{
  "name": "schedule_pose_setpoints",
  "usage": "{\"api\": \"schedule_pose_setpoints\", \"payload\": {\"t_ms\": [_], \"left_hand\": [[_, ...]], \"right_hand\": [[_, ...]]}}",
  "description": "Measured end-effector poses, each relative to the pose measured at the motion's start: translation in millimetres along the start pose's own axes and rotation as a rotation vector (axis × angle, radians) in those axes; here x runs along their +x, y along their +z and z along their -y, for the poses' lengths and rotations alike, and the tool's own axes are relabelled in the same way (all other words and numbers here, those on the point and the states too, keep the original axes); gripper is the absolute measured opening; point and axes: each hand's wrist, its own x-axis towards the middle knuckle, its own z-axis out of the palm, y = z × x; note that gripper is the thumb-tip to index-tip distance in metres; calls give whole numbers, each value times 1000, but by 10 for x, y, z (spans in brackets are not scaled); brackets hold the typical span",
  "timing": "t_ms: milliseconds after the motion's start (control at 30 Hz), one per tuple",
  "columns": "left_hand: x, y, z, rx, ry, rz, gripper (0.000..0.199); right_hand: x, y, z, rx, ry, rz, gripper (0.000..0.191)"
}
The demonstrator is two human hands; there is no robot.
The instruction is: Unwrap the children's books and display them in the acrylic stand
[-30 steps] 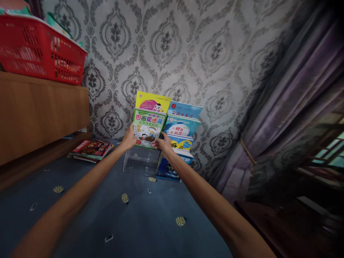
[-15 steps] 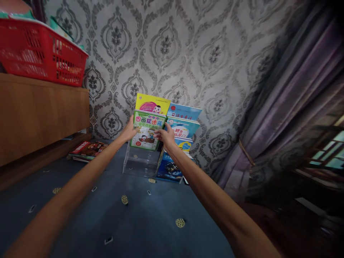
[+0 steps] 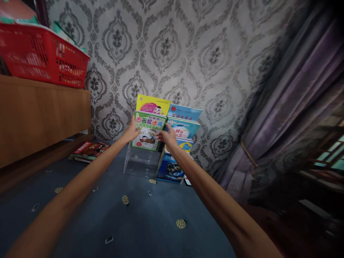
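A green-bordered picture book (image 3: 147,134) stands upright in the left column of a clear tiered book rack (image 3: 139,166). My left hand (image 3: 130,132) grips its left edge, thumb on the cover. On the opposite edge my right hand (image 3: 168,137) holds it, fingers over the front. Behind it rises a yellow book (image 3: 153,104). In the right column stand a light blue book (image 3: 185,111), a teal book (image 3: 184,128), a book with a yellow and blue cover (image 3: 185,146) and, lowest, a dark blue book (image 3: 172,170). My right hand partly covers some of these.
Magazines (image 3: 91,148) lie in a pile at left, beside a wooden cabinet (image 3: 45,111) bearing a red plastic basket (image 3: 51,53). Patterned wallpaper (image 3: 166,46) is behind the rack. A purple-grey curtain (image 3: 279,114) hangs at right. Dark blue patterned cloth (image 3: 145,222) covers the surface.
The view has shifted slightly. Both hands stay at the sides of the green-bordered book, which shows no clear movement in the rack.
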Motion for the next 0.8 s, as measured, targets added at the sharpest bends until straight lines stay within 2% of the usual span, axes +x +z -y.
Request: {"api": "schedule_pose_setpoints", "payload": {"t_ms": [267,367,467,567,667,800], "left_hand": [[-48,-2,117,-170,-227,-35,110],[-258,4,197,-199,-305,-119,103],[-663,21,288,-111,-373,-225,86],[-1164,49,376,-21,-441,-265,68],[-1593,39,421,67,-473,-243,54],[-1882,-18,268,145,-455,-255,42]], "right_hand": [[-62,16,-43,55,-60,-30,74],[-137,5,-66,91,-132,-85,73],[-304,-11,-163,118,-182,-89,64],[-635,55,-411,100,-160,1,47],[-1079,251,-807,59,-44,185,41],[-1568,643,-1349,7,125,410,45]]}}
